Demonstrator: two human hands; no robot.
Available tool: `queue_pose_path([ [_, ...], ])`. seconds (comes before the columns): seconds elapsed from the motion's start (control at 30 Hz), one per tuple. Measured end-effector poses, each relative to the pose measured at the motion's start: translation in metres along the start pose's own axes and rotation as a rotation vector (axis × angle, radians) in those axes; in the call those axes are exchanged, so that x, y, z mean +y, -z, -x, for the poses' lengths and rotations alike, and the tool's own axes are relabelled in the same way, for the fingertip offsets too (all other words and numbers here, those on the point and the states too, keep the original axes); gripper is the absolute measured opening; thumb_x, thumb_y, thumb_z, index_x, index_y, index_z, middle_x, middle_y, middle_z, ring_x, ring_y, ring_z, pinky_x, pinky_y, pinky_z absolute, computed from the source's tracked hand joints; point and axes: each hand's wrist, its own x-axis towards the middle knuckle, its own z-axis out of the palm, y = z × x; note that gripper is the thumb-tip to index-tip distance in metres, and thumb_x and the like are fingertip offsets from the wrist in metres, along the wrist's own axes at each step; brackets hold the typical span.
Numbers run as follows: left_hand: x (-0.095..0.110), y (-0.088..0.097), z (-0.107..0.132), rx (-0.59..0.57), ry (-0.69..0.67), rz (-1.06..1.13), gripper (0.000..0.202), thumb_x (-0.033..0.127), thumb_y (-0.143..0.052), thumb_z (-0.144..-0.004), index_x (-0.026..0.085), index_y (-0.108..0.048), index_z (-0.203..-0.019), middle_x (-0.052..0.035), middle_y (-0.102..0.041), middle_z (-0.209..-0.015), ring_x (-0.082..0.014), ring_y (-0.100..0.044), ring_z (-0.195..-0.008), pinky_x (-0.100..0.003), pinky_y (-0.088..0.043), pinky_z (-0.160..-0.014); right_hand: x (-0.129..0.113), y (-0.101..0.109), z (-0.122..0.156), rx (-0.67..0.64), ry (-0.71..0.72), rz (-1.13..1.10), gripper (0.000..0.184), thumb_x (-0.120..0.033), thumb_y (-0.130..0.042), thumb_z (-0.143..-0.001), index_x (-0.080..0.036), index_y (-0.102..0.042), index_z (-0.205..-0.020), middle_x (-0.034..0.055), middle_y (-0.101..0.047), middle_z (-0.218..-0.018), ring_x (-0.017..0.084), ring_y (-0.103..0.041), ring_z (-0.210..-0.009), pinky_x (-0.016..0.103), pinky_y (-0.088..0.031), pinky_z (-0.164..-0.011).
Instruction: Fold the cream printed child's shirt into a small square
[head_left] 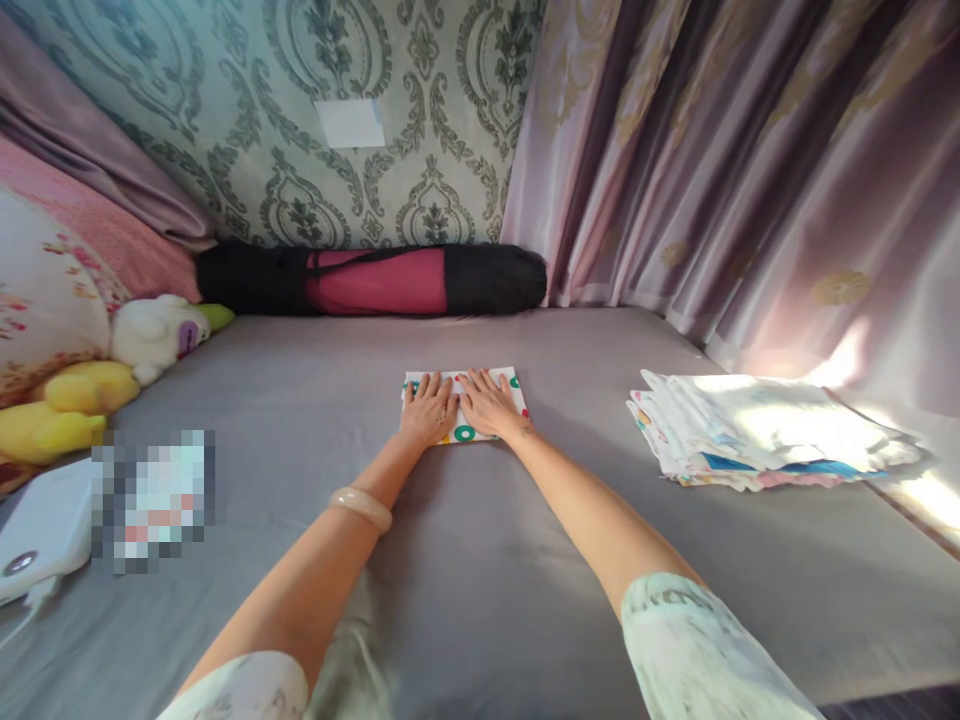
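A small folded white cloth (pixel 514 385) with coloured rings lies flat on the grey bed sheet (pixel 480 580) in the middle of the view. My left hand (pixel 429 408) rests flat on its left half, fingers stretched out. My right hand (pixel 487 402) lies flat on its right half beside the left, fingers spread. Both palms press down on the cloth, and neither hand grips anything. A pale bangle (pixel 362 507) sits on my left forearm.
A stack of folded cloths (pixel 757 430) lies on the bed at the right, near the curtain (pixel 750 170). A black and red rolled bag (pixel 371 280) lies along the far wall. Plush toys (pixel 112 370) and a white device (pixel 37 540) sit at the left.
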Motion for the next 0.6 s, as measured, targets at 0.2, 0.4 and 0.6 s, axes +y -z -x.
queue_pose_path([
  [0.2,-0.001,0.013,0.001,-0.004,0.014,-0.025,0.054,0.038,-0.031,-0.098,0.013,-0.044,-0.144,-0.0168,-0.035,-0.154,-0.0325,-0.027,-0.145,-0.056,-0.015,-0.118,0.008,0.007,-0.002,-0.010,-0.049,-0.029,0.057,-0.034,-0.019,-0.100,-0.014,-0.032,-0.152,0.0106,-0.025,-0.160,0.025,-0.019,-0.148,0.051,-0.010,-0.119],
  [0.4,-0.013,0.009,0.003,-0.042,0.108,-0.020,0.061,0.045,-0.027,-0.098,0.012,-0.038,-0.148,-0.0186,-0.030,-0.156,-0.0354,-0.023,-0.146,-0.059,-0.016,-0.116,0.022,0.008,0.001,-0.013,-0.233,-0.006,0.060,-0.036,-0.020,-0.100,-0.006,-0.028,-0.152,0.0154,-0.025,-0.159,0.027,-0.018,-0.147,0.048,-0.009,-0.119],
  [0.6,-0.012,0.011,0.003,-0.073,0.116,-0.047,0.062,0.047,-0.022,-0.098,0.015,-0.035,-0.150,-0.0158,-0.028,-0.158,-0.0323,-0.022,-0.147,-0.057,-0.019,-0.117,0.025,0.006,-0.001,-0.038,-0.247,-0.041,0.060,-0.038,-0.018,-0.101,-0.010,-0.025,-0.153,0.0129,-0.023,-0.161,0.026,-0.015,-0.149,0.048,-0.009,-0.119],
])
